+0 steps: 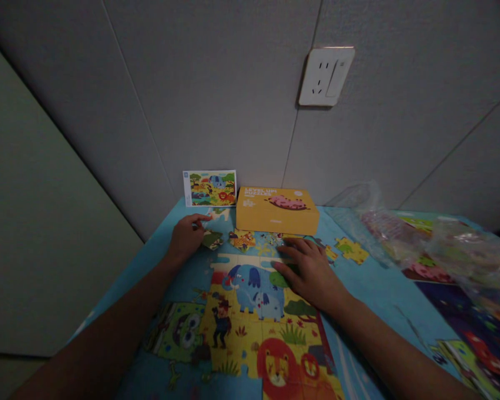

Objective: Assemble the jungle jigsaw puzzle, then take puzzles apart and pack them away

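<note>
A partly joined cardboard-like puzzle [250, 328], flat with knobbed edges, lies on blue printed cloth [375, 289]. The right hand [310, 269] spreads loosely over its top edge; well apart, the left hand [186, 238] is beside a dark green piece [213, 240], grip unclear. Beyond stand a boxy yellow carton [277, 214] and rectangular card [210, 189]; rightward, crinkled clear plastic [458, 239].
</note>
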`<state>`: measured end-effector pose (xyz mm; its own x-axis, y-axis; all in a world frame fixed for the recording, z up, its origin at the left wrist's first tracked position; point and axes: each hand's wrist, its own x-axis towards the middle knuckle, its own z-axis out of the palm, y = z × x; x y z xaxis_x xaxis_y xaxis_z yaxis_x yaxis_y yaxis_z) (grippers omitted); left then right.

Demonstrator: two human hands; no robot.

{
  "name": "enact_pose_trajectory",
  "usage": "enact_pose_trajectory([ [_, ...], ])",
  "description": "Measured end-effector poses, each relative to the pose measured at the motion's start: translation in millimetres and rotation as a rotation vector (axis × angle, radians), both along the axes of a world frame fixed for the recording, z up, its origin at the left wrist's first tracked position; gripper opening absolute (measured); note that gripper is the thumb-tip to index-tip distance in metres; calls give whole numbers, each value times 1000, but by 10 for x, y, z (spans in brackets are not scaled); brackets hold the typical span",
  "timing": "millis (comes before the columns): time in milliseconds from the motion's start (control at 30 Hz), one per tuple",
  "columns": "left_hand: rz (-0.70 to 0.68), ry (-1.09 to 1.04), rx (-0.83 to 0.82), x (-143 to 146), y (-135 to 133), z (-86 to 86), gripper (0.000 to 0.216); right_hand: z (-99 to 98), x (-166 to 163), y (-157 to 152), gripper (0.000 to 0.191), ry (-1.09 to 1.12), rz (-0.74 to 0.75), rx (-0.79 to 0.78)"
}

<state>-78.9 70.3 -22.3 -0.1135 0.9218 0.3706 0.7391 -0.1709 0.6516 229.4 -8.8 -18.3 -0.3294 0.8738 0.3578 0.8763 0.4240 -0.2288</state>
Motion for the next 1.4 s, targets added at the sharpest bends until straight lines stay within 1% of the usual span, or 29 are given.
enact_pose_trajectory([
  [100, 44, -21, 43, -53, 5, 24, 35, -6, 2, 2, 35, 4, 6, 5],
  [167, 43, -32, 79, -35, -24, 54, 33, -12, 2, 3, 35, 6, 7, 6],
  [267, -24, -34, 156, 31, -83, 101, 29, -18, 3, 4, 34, 3, -2, 1],
  [367, -94, 23, 232, 68, -114, 131, 28, -16, 2, 3, 34, -3, -7, -10],
  [500, -109, 123, 268, 76, -114, 145, 28, -11, -1, 3, 35, -7, -4, -15],
  [600, -136, 270, 222, 158, -156, 113, 28, -10, -5, 4, 34, -2, -5, -10],
  [733, -219, 456, 64, 390, -277, 19, 48, -14, -17, 4, 35, -1, -9, -18],
  [767, -225, 479, 35, 443, -300, 1, 50, -15, -21, 5, 34, 0, -10, -18],
  [833, -229, 483, -7, 512, -325, -17, 44, -15, -27, 4, 34, 0, -13, -20],
  [933, -235, 430, -44, 514, -312, -3, 31, -10, -34, 1, 34, 0, -16, -24],
  [1067, -254, 313, -60, 436, -280, 44, 27, -3, -34, -1, 34, 0, -14, -13],
  [1133, -271, 207, -75, 414, -276, 68, 23, -4, -33, 0, 34, -2, -14, -13],
  [1267, -341, -119, -145, 422, -282, 108, 17, -13, -29, 4, 35, -2, -12, -9],
  [1333, -358, -248, -130, 428, -282, 119, 17, -14, -27, 6, 35, -2, -6, -10],
  [1400, -355, -304, -105, 420, -276, 121, 18, -12, -25, 7, 36, -3, 0, -16],
])
